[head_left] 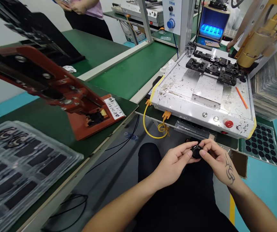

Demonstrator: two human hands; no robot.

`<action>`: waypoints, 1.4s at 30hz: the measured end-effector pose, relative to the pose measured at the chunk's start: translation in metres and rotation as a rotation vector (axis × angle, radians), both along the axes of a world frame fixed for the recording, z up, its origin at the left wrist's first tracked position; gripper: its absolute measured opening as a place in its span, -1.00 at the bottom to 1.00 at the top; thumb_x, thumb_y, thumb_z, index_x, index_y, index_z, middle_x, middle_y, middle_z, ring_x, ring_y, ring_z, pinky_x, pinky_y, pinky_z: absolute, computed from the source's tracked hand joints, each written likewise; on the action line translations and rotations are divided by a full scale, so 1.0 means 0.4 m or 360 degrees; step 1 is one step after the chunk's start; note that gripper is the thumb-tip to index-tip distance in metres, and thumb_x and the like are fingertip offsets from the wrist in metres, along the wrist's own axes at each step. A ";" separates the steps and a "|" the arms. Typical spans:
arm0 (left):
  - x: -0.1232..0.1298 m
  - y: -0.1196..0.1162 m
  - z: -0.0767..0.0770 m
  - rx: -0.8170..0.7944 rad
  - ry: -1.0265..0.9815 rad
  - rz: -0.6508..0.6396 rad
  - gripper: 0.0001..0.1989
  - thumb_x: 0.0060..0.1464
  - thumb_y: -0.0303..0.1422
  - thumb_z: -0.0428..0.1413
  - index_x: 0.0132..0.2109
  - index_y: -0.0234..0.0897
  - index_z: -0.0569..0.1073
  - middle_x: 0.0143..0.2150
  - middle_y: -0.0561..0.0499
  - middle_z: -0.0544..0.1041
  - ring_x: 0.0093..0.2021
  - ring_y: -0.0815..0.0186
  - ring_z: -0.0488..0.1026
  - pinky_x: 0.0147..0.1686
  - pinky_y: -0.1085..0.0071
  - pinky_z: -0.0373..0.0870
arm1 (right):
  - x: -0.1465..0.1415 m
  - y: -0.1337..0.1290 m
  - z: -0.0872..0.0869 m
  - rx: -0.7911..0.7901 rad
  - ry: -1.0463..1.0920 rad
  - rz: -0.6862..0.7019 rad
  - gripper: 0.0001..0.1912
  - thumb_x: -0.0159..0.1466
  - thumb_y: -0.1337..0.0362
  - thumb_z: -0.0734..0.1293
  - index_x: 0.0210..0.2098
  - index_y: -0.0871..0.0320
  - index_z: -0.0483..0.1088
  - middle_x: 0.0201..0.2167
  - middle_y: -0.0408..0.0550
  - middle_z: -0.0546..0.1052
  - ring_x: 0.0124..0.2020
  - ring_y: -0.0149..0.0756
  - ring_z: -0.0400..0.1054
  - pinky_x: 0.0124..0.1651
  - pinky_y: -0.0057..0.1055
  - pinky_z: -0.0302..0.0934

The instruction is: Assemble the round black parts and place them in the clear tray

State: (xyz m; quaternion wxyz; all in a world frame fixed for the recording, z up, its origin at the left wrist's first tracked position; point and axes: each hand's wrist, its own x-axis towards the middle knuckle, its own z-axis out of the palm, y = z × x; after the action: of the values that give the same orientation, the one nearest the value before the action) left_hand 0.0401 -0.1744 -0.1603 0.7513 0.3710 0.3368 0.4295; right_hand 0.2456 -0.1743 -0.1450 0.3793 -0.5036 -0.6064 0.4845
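Above my lap, both hands hold a small round black part (196, 152) with a glossy rim; it looks like a watch case, but its exact kind is unclear. My left hand (175, 161) pinches one side of it between thumb and fingers. From the other side my right hand (217, 157) grips it, the thumb lying near its face. Fingers cover part of its edge. Just beyond the hands stands a white bench machine (174, 98) with push buttons and a red knob (229, 124). Black fixtures (215, 67) sit on its top.
A red hand press (92, 119) and a clear tray (32, 167) of dark parts stand on the left bench. A sheet of black discs (261, 143) lies at right, below stacked trays (273, 83). Yellow cable (146, 124) hangs off the machine. Other people stand behind the benches.
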 end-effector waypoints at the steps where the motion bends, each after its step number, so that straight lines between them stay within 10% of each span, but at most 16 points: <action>1: 0.000 -0.001 0.000 0.0011 0.0004 -0.0003 -0.49 0.29 -0.13 0.33 0.27 -0.28 0.60 0.21 -0.19 0.63 0.20 -0.06 0.62 0.24 -0.02 0.61 | 0.000 0.000 -0.001 0.0001 0.0002 -0.0002 -0.77 0.46 0.12 0.41 -0.30 0.05 0.45 -0.03 -0.04 0.52 0.00 -0.15 0.43 0.07 -0.24 0.24; 42: 0.015 -0.032 -0.007 0.0567 0.0598 0.0132 -0.59 0.40 -0.33 0.14 0.31 -0.32 0.52 -0.01 -0.16 0.74 -0.03 0.13 0.73 0.03 0.29 0.68 | -0.015 -0.012 0.000 0.0360 -0.0305 -0.0140 -0.70 0.43 0.19 0.45 -0.38 0.04 0.31 -0.16 -0.05 0.45 -0.14 -0.17 0.41 -0.06 -0.21 0.29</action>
State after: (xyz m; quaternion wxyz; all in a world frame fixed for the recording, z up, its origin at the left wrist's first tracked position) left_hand 0.0459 -0.1872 -0.1630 0.5801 0.5566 0.4045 0.4360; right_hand 0.2395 -0.1791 -0.1449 0.3949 -0.5278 -0.6678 0.3457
